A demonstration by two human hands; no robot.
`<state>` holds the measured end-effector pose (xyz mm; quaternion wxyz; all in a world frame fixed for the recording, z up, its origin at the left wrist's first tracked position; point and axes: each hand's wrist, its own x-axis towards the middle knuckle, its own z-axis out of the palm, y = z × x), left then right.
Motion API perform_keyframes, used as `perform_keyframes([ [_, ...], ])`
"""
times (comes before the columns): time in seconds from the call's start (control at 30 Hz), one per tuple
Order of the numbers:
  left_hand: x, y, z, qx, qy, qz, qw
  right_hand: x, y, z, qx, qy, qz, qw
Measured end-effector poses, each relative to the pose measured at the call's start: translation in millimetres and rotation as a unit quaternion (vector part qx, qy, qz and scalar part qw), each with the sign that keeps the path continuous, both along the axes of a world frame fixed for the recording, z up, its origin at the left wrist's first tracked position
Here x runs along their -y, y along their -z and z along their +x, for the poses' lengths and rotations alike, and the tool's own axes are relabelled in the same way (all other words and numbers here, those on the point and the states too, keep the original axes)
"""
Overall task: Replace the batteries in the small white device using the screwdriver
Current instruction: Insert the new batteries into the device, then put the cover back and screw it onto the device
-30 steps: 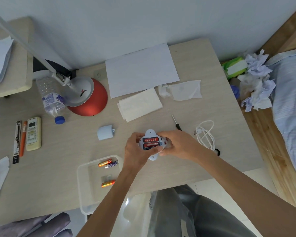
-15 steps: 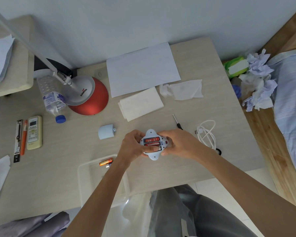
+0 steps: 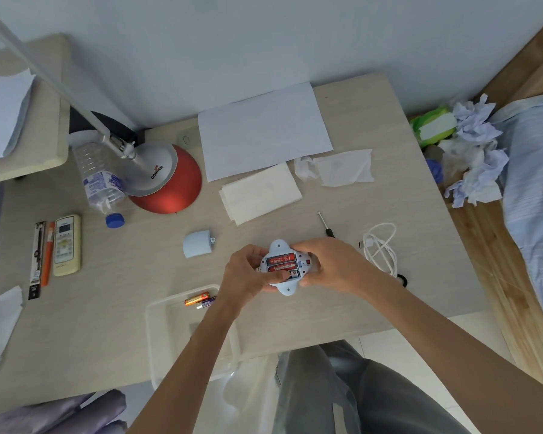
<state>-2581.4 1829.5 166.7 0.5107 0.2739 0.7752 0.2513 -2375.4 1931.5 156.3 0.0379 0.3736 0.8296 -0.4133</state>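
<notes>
Two loose batteries (image 3: pixel 200 300) show in our clear tray (image 3: pixel 157 327) at the left, orange and purple, lying side by side; our left forearm may hide more. Further along, the pale battery cover (image 3: pixel 197 244) lies alone on the table (image 3: pixel 132 270), well apart from the device.

Our left hand (image 3: pixel 246 275) cups the white device (image 3: pixel 284 267) just above the table's near-centre, thumb pressed onto the lowest cell, other fingers curled round the edge. We count three red cells (image 3: pixel 281 261) in the open bay, the third partly under the thumb. Our right hand (image 3: pixel 329 264) grips the opposite end, fingers wrapped round it. One screwdriver (image 3: pixel 326 225) lies untouched just beyond the right hand; one coiled white cable (image 3: pixel 381 249) lies beside it.

Risks, as we judge them: the thumb pushing a cell in crooked could bend a spring contact or let it pop out; polarity cannot be read here. A tiny screw sits by the cover and could roll off unnoticed.
</notes>
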Motion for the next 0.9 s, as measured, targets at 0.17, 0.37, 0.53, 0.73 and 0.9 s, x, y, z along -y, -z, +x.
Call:
perform_keyframes([
  [0.17,13.0,-20.5,-1.8,0.041,-0.018,0.011,0.999,0.0,-8.6,11.8,0.005,0.017,0.008,1.0],
  [0.37,26.7,-40.8,-45.8,-0.171,0.045,0.111,0.978,5.5,-8.2,10.3,0.008,-0.007,0.033,0.999],
  [0.53,21.0,-15.3,-108.2,-0.361,0.153,0.109,0.913,14.8,-5.4,2.4,0.008,-0.01,0.047,0.999],
  [0.73,18.1,8.3,-132.3,-0.377,0.284,0.085,0.878,12.9,-7.7,-3.7,0.004,0.008,0.034,0.999],
  [0.9,18.0,19.1,-143.9,-0.405,0.282,0.093,0.865,10.2,-11.2,-4.5,-0.003,0.009,0.022,1.0],
])
